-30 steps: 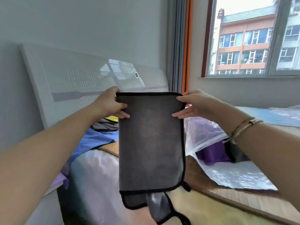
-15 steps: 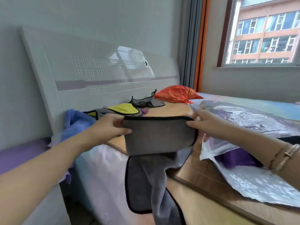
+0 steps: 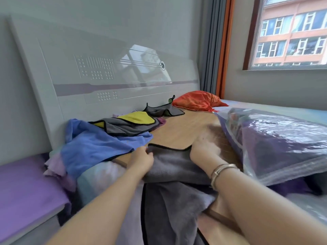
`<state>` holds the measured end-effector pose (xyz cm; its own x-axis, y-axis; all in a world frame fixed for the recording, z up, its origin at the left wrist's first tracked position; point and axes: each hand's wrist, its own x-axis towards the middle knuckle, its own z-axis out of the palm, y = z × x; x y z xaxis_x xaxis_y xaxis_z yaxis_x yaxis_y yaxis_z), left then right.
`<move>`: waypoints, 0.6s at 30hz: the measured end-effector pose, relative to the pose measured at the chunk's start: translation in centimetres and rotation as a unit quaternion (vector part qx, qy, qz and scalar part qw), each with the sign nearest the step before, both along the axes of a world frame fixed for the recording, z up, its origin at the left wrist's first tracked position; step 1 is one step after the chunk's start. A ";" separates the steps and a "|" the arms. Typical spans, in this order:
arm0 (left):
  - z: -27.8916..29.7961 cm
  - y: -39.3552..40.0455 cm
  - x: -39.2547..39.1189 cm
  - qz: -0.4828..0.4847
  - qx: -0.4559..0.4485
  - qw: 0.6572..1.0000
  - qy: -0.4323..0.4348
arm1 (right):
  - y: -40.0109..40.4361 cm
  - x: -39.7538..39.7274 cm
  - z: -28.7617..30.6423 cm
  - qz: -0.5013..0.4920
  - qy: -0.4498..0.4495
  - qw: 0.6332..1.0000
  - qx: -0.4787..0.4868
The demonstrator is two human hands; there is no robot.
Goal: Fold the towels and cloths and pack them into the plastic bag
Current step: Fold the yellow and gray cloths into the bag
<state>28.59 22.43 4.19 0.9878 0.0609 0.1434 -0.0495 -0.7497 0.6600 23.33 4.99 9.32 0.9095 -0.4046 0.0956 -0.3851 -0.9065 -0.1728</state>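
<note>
A grey towel with black trim lies on the wooden bed board, its lower part hanging over the near edge. My left hand pinches its left corner. My right hand lies on its right side, blurred, fingers spread toward the board. To the right lies the clear plastic bag with purple and dark cloths inside. Loose cloths wait at the headboard: a blue towel, a yellow and grey cloth, a small grey cloth and an orange cloth.
A white headboard runs along the left. A purple bedside surface sits at the lower left. Grey and orange curtains hang beside the window at the right.
Both hands brought the grey towel down from mid-air onto the bed board. It was held up by its top corners; it now lies on the board under my hands.
</note>
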 end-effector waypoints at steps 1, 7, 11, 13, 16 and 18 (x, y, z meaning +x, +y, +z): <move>-1.3 -0.1 0.3 0.004 0.022 1.000 -0.009 | 0.3 0.9 -1.6 -0.010 0.005 1.000 0.028; -3.9 -0.2 0.8 0.034 0.022 0.998 -0.042 | -0.7 1.4 -7.1 -0.062 -0.084 0.991 0.085; -2.1 0.5 1.2 -0.019 -0.031 0.996 0.087 | -1.0 0.9 -6.9 -0.073 -0.105 0.982 0.135; -1.5 0.7 0.8 -0.027 -0.016 0.991 0.131 | -1.0 0.7 -6.9 -0.066 -0.101 0.984 0.130; -0.6 0.2 -0.7 -0.046 -0.080 0.990 0.109 | -0.9 0.2 -6.5 -0.047 -0.098 0.986 0.123; 0.3 -0.1 -2.3 -0.080 -0.182 0.979 0.052 | -0.8 -0.6 -5.8 -0.017 -0.107 0.989 0.103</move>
